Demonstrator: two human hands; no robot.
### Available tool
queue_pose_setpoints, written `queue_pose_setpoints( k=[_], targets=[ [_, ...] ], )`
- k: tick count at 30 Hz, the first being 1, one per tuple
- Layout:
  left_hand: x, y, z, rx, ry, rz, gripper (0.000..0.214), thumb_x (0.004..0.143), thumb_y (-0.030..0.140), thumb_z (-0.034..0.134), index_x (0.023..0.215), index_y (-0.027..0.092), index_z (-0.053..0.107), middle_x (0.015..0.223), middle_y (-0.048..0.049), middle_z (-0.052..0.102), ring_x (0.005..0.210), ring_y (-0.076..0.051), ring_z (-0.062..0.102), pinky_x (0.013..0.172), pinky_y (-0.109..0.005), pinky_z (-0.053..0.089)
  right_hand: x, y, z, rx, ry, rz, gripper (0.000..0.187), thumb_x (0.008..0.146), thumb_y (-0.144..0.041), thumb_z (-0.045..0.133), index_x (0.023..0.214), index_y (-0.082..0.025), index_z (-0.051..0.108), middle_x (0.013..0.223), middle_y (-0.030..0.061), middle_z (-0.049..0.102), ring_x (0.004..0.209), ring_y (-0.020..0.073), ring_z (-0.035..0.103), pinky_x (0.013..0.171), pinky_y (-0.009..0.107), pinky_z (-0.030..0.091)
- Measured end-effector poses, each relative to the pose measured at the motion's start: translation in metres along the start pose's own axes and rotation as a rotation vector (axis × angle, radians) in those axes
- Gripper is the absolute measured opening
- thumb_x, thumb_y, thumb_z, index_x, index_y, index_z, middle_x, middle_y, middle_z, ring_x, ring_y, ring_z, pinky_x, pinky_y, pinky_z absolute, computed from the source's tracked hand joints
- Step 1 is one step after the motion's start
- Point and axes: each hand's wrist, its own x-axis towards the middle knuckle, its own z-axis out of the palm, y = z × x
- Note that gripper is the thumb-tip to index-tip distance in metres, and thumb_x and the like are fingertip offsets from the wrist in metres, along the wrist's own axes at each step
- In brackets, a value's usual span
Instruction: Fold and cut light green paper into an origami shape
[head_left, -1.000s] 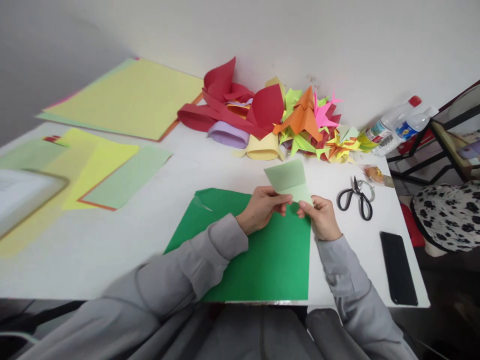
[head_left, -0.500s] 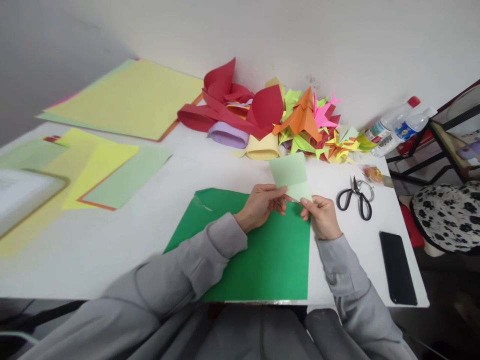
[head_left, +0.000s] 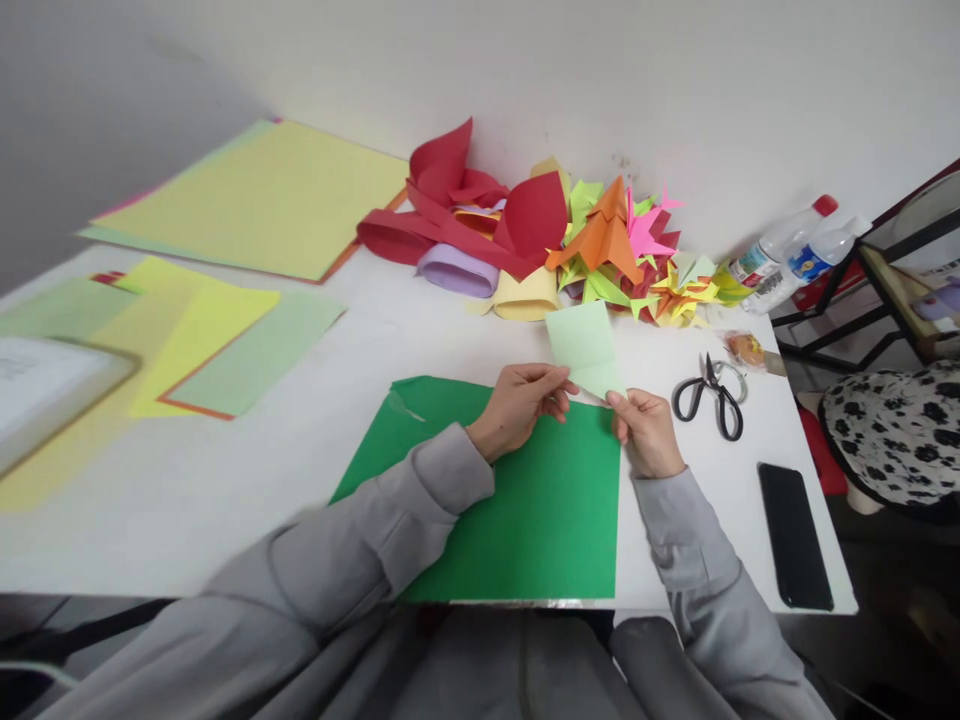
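A small pale green sheet of paper (head_left: pixel 583 343) with a crease across it is held up above the table. My left hand (head_left: pixel 525 405) pinches its lower left edge between thumb and fingers. At its lower right corner, my right hand (head_left: pixel 646 428) grips it with the thumb on top. Below both hands lies a large dark green sheet (head_left: pixel 540 520), partly covered by my left sleeve. Black-handled scissors (head_left: pixel 710 395) rest to the right of my right hand with their handles spread.
Folded paper shapes, red loops (head_left: pixel 465 215) and an orange piece (head_left: pixel 607 240) among them, are heaped by the wall. Two plastic bottles (head_left: pixel 780 245) lean at the back right. A black phone (head_left: pixel 795 535) lies near the right edge. Large yellow sheets (head_left: pixel 262 200) are stacked at the left.
The pale green paper has shifted slightly to the right and tilted a little. Both hands keep hold of it, with the right fingers slightly moved at the corner.
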Motion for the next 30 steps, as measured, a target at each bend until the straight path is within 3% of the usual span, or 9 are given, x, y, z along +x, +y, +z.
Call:
queue_pose_setpoints(
  k=[5,14,22,30],
  targets=[
    [0.003,0.000,-0.002,0.001,0.024,0.042,0.039,0.059,0.046,0.080,0.063,0.010,0.068,0.052,-0.0027,0.062,0.043,-0.009,0.053,0.039,-0.021,0.045,0.000,-0.004,0.000,0.051,-0.101,0.065,0.040,0.075,-0.049,0.068,0.052,-0.017,0.060,0.044,-0.0011,0.060,0.036,0.0086,0.045,0.039,0.022,0.034],
    [0.003,0.000,-0.001,-0.019,0.030,0.034,0.038,0.060,0.045,0.079,0.063,0.011,0.064,0.056,-0.0028,0.063,0.045,-0.010,0.054,0.039,-0.022,0.046,-0.001,-0.006,0.001,0.064,-0.098,0.058,0.037,0.075,-0.046,0.070,0.053,-0.017,0.062,0.045,-0.0008,0.062,0.035,0.0085,0.048,0.038,0.021,0.037],
    [-0.001,-0.007,0.000,0.078,-0.054,0.051,0.026,0.058,0.032,0.082,0.063,0.011,0.066,0.048,0.0001,0.060,0.042,-0.010,0.054,0.041,-0.022,0.046,-0.004,-0.005,0.004,0.050,-0.191,0.113,0.028,0.072,-0.044,0.073,0.068,-0.016,0.069,0.050,-0.0008,0.065,0.038,0.0094,0.052,0.041,0.021,0.042],
    [-0.006,-0.011,0.005,0.195,-0.148,0.058,0.022,0.059,0.028,0.080,0.063,0.011,0.067,0.052,-0.0016,0.064,0.045,-0.011,0.055,0.042,-0.022,0.047,-0.005,-0.007,0.009,-0.042,-0.180,0.058,0.028,0.067,-0.041,0.077,0.062,-0.016,0.067,0.053,-0.0002,0.065,0.044,0.0099,0.055,0.046,0.022,0.045]
  ],
)
